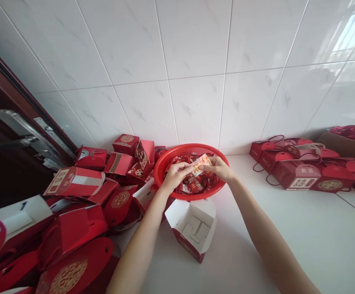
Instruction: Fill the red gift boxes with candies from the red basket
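Observation:
Over a red plastic basket (192, 197) full of red wrapped packets (196, 185), my left hand (177, 174) and my right hand (219, 168) meet at a small orange and white packet (201, 164). Each hand pinches one side of it between thumb and fingers. Just in front of the basket, an open red box (191, 230) with a white inside stands on the white surface. Its flaps are spread and nothing lies in it.
Many red boxes (73, 226) are heaped at the left, beside a dark door with a metal handle (21, 126). Closed red boxes with cord handles (300, 173) stand at the right, near a brown carton (345, 143). A tiled wall (196, 102) rises behind.

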Motion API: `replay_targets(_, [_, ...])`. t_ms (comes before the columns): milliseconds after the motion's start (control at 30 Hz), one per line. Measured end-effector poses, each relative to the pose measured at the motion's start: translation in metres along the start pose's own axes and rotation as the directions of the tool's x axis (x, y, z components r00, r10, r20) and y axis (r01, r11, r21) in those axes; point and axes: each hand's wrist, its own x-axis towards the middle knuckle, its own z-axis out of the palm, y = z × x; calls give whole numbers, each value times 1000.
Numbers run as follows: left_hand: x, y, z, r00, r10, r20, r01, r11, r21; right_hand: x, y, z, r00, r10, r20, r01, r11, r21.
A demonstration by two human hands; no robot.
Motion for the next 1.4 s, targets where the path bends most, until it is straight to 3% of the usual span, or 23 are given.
replay_targets(133, [2,-3,-1,1000,6,27,-7,999,52,-1,0,-1,999,-20,-39,20,1000,11])
replay_targets(333, [10,-15,-3,989,-79,125,28,929,370,3,4,-3,979,-47,-199,63,995,75])
replay_targets(533, [12,-21,4,928,-203,311,-27,799,601,5,7,-4,945,-31,-326,84,985,150])
replay_targets(933, [19,-21,3,982,-126,142,-46,569,821,6,8,-3,924,-68,-376,134,979,153])
replay_targets(1167, [17,-21,5,949,-180,257,-111,573,812,4,4,0,920,-38,-391,122,974,192])
replay_targets(1300, [15,-23,5,955,-199,219,-58,602,796,4,2,1,912,-23,-410,123,968,219])
replay_targets(1400, [17,-21,5,979,-146,142,-15,643,765,5,5,0,906,-12,-423,119,967,226])
